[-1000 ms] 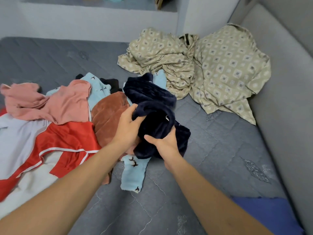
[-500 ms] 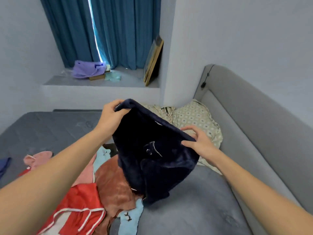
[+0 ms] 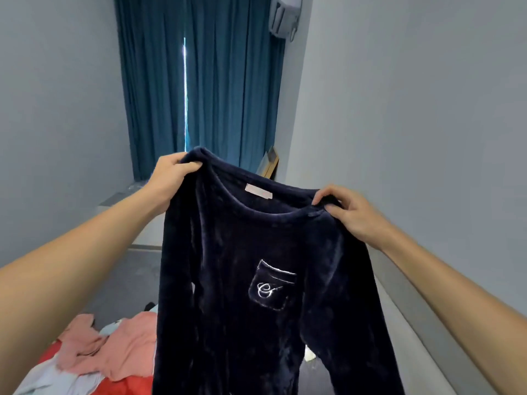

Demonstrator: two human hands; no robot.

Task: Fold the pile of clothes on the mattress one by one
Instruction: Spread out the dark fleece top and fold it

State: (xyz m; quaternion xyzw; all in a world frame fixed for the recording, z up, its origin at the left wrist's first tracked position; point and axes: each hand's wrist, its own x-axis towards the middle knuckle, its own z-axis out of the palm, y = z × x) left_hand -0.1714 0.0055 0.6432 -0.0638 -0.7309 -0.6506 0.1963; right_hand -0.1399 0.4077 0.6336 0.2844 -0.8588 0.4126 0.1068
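A: What's hidden?

B: The navy top (image 3: 256,295) hangs in front of the mattress (image 3: 125,283); its hem runs off the bottom edge.

A: Fabric?

B: Plush, velvety, with a pale neck label (image 3: 258,191) and a stitched chest pocket (image 3: 271,286).

A: Grip?

B: The left hand (image 3: 171,173) clutches one shoulder, the right hand (image 3: 346,213) pinches the other.

A: The pile?

B: Pink garment (image 3: 119,349), something red (image 3: 122,387), possibly pale blue beneath.

I hold one navy velvet top (image 3: 256,323) with my two hands, left hand (image 3: 171,178) and right hand (image 3: 350,215). Below I count two pink garments (image 3: 125,352), one red garment (image 3: 119,387), and one teal curtain (image 3: 222,81).
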